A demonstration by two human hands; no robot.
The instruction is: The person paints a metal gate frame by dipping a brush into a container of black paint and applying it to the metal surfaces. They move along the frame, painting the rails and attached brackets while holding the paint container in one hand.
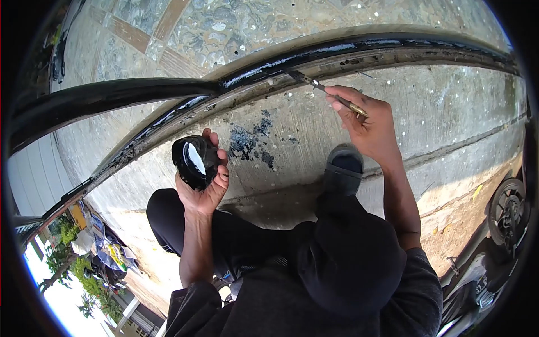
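In my left hand [210,182] is a small round cup of black paint [195,159], its glossy surface reflecting white light. The fingers wrap round the cup's right side and underside. My right hand [365,118] pinches the handle of a thin paintbrush [320,87]. The brush's dark tip touches or lies very near the lower edge of a long black metal rail [292,60], which shines as if wet along its top. A thick black post [112,101] joins the rail on the left.
Dark paint stains [250,137] mark the concrete ground [292,163] below the rail. A sandalled foot [344,167] rests there. Pebbled tiling [219,28] lies beyond the rail. A motorcycle [499,236] stands at the right edge; plants [92,281] and assorted bags [109,241] sit at lower left.
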